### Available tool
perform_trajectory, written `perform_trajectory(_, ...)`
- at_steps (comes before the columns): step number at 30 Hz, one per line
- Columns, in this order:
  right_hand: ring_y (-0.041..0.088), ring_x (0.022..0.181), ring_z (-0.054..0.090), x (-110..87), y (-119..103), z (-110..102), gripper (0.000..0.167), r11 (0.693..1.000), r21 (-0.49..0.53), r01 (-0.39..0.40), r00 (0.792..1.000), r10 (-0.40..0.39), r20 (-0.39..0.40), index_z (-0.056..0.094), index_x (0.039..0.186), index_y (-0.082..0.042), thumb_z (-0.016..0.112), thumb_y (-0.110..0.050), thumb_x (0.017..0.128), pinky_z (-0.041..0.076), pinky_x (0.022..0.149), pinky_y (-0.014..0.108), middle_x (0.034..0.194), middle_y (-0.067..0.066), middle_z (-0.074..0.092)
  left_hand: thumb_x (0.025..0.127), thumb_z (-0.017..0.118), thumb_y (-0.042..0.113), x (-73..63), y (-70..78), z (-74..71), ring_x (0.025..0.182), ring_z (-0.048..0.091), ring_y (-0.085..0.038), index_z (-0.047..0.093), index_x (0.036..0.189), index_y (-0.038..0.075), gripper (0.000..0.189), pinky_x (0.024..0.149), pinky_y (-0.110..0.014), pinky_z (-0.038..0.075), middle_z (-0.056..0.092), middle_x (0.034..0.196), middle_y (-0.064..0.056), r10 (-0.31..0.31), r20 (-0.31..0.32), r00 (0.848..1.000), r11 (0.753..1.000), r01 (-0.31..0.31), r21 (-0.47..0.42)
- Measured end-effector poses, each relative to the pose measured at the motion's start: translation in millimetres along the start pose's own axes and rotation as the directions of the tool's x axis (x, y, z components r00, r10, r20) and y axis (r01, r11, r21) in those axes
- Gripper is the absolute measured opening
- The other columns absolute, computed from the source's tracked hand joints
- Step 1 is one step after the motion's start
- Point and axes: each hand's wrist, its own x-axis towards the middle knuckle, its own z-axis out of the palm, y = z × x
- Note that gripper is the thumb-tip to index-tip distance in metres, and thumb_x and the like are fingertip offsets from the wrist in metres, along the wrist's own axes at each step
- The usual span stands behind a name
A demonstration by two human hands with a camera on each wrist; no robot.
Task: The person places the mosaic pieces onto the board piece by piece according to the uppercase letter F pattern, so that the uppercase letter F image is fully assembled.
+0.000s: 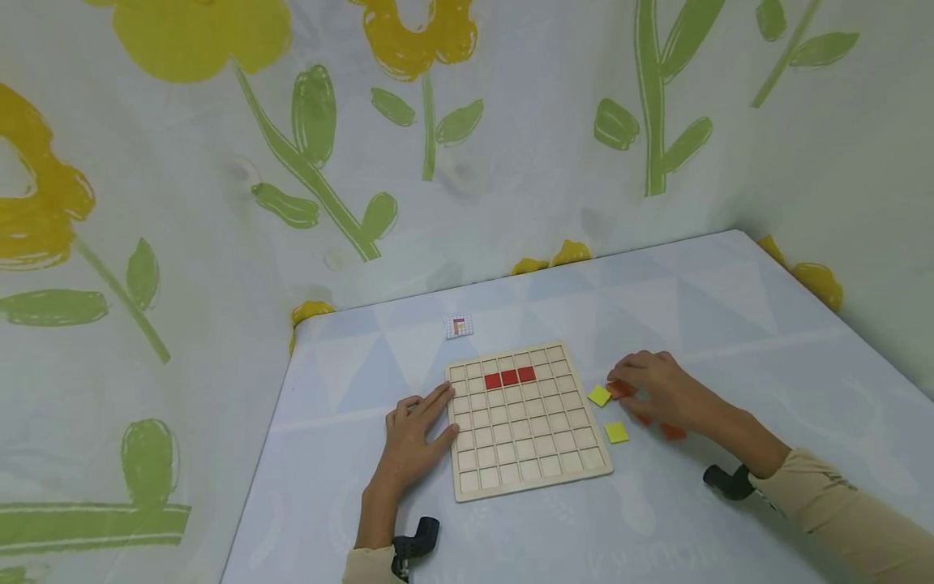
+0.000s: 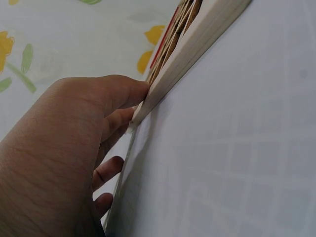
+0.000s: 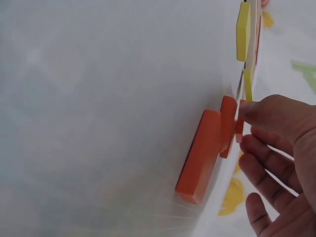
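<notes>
Three red square tiles (image 1: 509, 378) sit side by side in the upper part of a wooden grid board (image 1: 499, 478). My left hand (image 1: 410, 442) rests on the board's left edge, fingers extended; in the left wrist view its thumb (image 2: 131, 91) touches the wooden side. Right of the board, my right hand (image 1: 660, 391) pinches an orange-red tile (image 3: 240, 121) between thumb and fingers, low over the table. More orange-red tiles (image 3: 200, 155) lie beneath and beside that hand, partly hidden. Two yellow tiles, a nearer one (image 1: 616, 432) and a farther one (image 1: 599, 396), lie between it and the board.
A small card (image 1: 459, 326) with a coloured grid pattern lies beyond the board. The pale patterned table (image 1: 350, 470) meets a flower-printed wall covering (image 1: 511, 146) at the back. A black wrist mount (image 1: 417, 538) is on each forearm.
</notes>
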Motion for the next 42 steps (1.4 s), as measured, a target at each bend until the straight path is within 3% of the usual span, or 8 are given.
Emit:
perform_trajectory(11, 0.024, 0.098, 0.062, 6.8, 3.2, -0.4, 0.013, 0.999, -0.033, -0.002, 1.000, 0.002, -0.016, 0.076, 0.093, -0.017, 0.083, -0.020, 0.083, 0.041, 0.083, 0.047, 0.099, -0.002, 0.070, 0.094, 0.063, 0.041, -0.9, 2.7, -1.7, 0.125, 0.040, -0.026, 0.049, 0.150, 0.024, 0.061, 0.102, -0.052, 0.024, 0.042, 0.155, 0.011, -0.008, -0.005, 1.000, 1.000, 0.008, -0.009)
perform_trajectory(22, 0.021, 0.099, 0.060, 18.1, -4.8, -5.8, 0.014, 0.998, 0.065, -0.026, 0.998, 0.029, -0.048, 0.075, 0.094, -0.020, 0.083, -0.017, 0.084, 0.036, 0.086, 0.044, 0.100, -0.006, 0.068, 0.095, 0.061, 0.043, -0.7, 1.9, -2.5, 0.126, 0.040, -0.027, 0.048, 0.151, 0.025, 0.060, 0.102, -0.053, 0.024, 0.041, 0.156, 0.011, 0.004, 0.004, 1.000, 1.000, -0.004, 0.000)
perform_trajectory(42, 0.021, 0.097, 0.062, 48.5, -26.3, 5.8, 0.017, 0.990, 0.136, 0.046, 0.998, -0.039, -0.056, 0.076, 0.094, -0.014, 0.085, -0.012, 0.080, 0.040, 0.085, 0.046, 0.098, -0.003, 0.071, 0.095, 0.060, 0.046, -1.0, 0.9, -2.1, 0.127, 0.040, -0.027, 0.047, 0.151, 0.026, 0.061, 0.103, -0.053, 0.024, 0.040, 0.156, 0.012, -0.012, 0.025, 1.000, 1.000, 0.012, 0.005)
